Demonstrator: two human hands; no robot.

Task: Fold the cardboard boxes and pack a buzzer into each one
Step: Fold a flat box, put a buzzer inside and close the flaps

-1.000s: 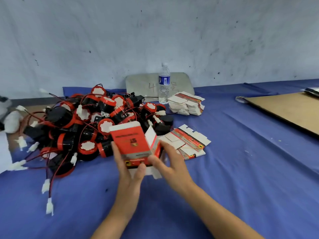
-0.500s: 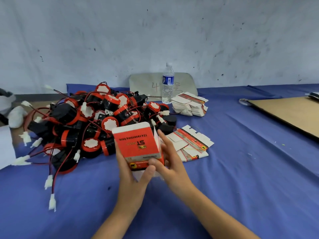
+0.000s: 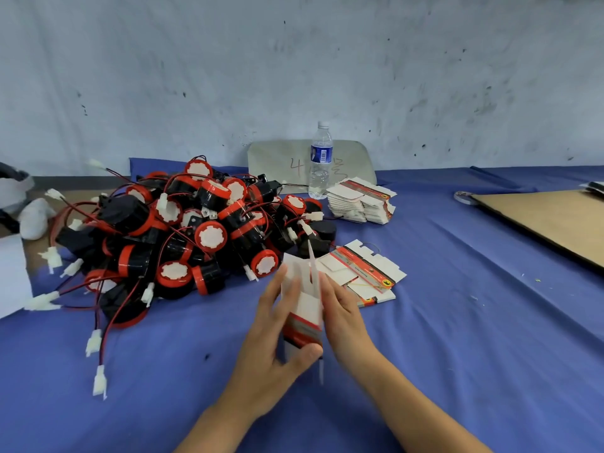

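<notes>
Box smeared by motion, print unreadable; fingers of left hand blurred too. Brown cardboard sheet runs off right edge. White sheet cut by left edge.

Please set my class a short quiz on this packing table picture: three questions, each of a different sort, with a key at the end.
1. True or false: the bottle lies on its side.
2. The left hand and right hand have between them: A a buzzer, B a box, C a cup.
3. Fill in: the pile of buzzers lies to the ____ of the box.
Key: 1 false; 2 B; 3 left.
</notes>
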